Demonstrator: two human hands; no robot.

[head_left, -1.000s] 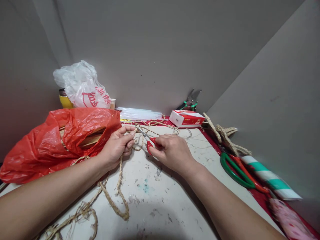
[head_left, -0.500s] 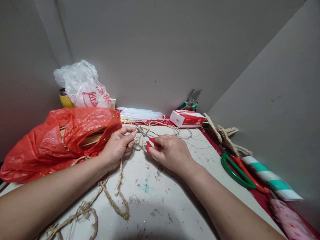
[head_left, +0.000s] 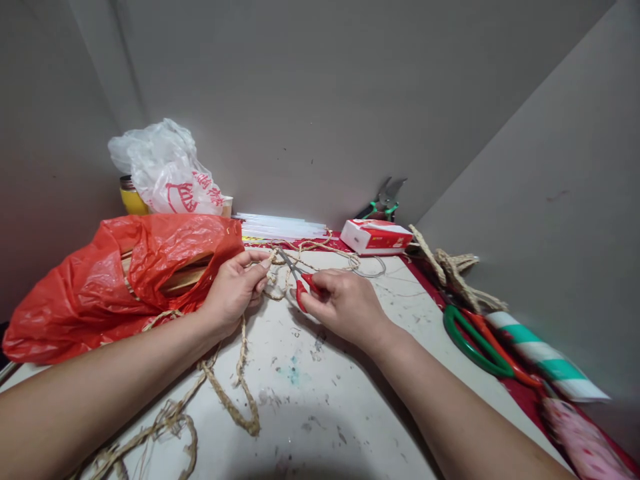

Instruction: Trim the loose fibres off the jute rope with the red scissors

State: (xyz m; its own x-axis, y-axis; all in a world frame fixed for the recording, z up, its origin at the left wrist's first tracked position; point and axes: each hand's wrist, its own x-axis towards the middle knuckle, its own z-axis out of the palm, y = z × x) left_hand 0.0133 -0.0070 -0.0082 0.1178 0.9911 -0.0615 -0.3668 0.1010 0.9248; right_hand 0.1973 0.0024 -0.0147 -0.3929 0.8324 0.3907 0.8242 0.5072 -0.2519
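- Scissors (head_left: 301,291) have swung slightly since the earlier frame, their tips now a little farther right of the left fingertips (head_left: 262,263); both hands otherwise keep nearly the same places.
- Left hand (head_left: 230,288) is clenched in a pinch, grasping the end of a braided straw cord (head_left: 243,350); the cord hangs below that grip and loops on the worktop (head_left: 360,407), just right of the left forearm.
- Right hand (head_left: 349,300) grasps the scissors by their red handles, thumb and fingers wrapped around them; the blades point up and left, close to the pinched end; whether they touch it is too small to tell.
- Trimming loose fibre from the cord's end seems to be the step in hand; the next move calls for a steady left pinch and fingertips kept clear of the blades, with only the stray strands between them.
- Red bag (head_left: 57,300) of wooden pieces lies beside the left hand; thin cord loops (head_left: 327,248) lie beyond the scissors, near a tissue pack (head_left: 385,239).
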